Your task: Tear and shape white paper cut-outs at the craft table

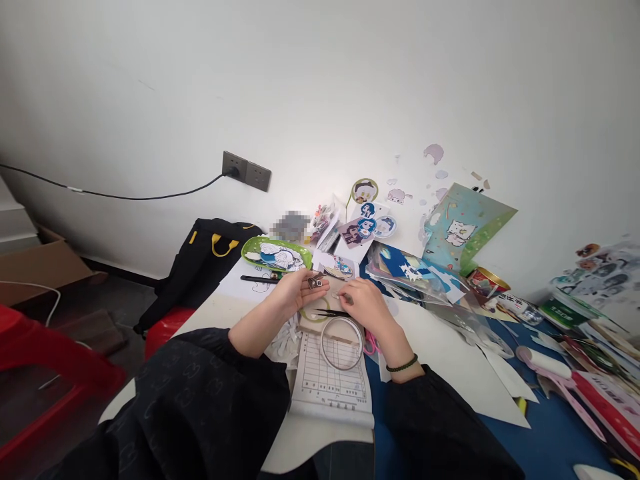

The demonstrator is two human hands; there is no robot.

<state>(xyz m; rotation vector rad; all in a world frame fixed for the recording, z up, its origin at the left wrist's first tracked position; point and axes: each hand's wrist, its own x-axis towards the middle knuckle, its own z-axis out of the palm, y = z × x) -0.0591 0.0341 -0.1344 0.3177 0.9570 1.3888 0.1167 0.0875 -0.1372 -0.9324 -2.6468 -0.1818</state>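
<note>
Left hand [295, 293] cupped palm-up over desk, cradling small dark metal clips [315, 282]; right hand [365, 303] pinching one tiny piece [347, 298] at fingertips, just beside left.

Detail: clips look light, stiff, prob. slippery & easy to drop; best taken by edges w/ fingertips or w/ the black tweezers [330, 312] lying just below both hands. Count in palm approx. 2, too small to tell for sure. 1 metal ring [341, 343] resting on 1 lined notepad [334, 380], near right wrist; 1 green bracelet [401, 365] on that wrist. 1 green tray [277, 254] w/ cartoon cutout behind left hand, 1 black pen [259, 279] beside it. Sticker sheets & paper scraps piled at right, past counting. 1 wall socket [247, 171], 1 cable plugged in.
</note>
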